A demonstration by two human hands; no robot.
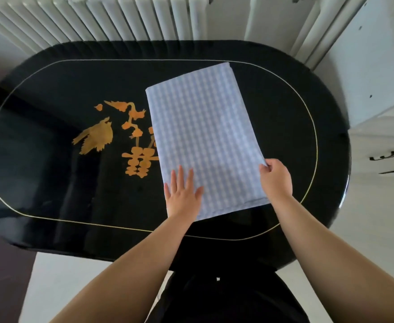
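Blue-and-white checked cotton, folded into a long rectangle: the cloth (pixel 203 136) lies flat on the black lacquered worktop (pixel 51 183), just right of the gold bird-and-blossom inlay (pixel 121 136). Its left edge covers the inlay's right-hand flowers. The long sides run away from the person, and the far end leans a little toward the inlay.

The left hand (pixel 183 197) is spread flat with its fingers straight. It presses down the near corner of the cloth, below and right of the inlay. The right hand (pixel 276 178), farther right of the inlay, pinches the cloth's right edge between thumb and curled fingers, a little up from the near corner. The edge there looks slightly lifted.

Judging from this, the work is folding the cloth, and it is partway done, since several layers seem stacked already. The step in hand looks like squaring the layers or starting another fold, with one hand anchoring and the other taking the edge. The next move probably calls for the right hand to carry its edge across toward the inlay side. Meanwhile the left hand would pin the layers so the edges meet squarely. The glossy lacquer could let the whole stack skate.

Beyond the inlay stands a white ribbed radiator (pixel 121 17). Far to the inlay's right is a white cabinet (pixel 377 78) with a dark drawer handle (pixel 391 155).
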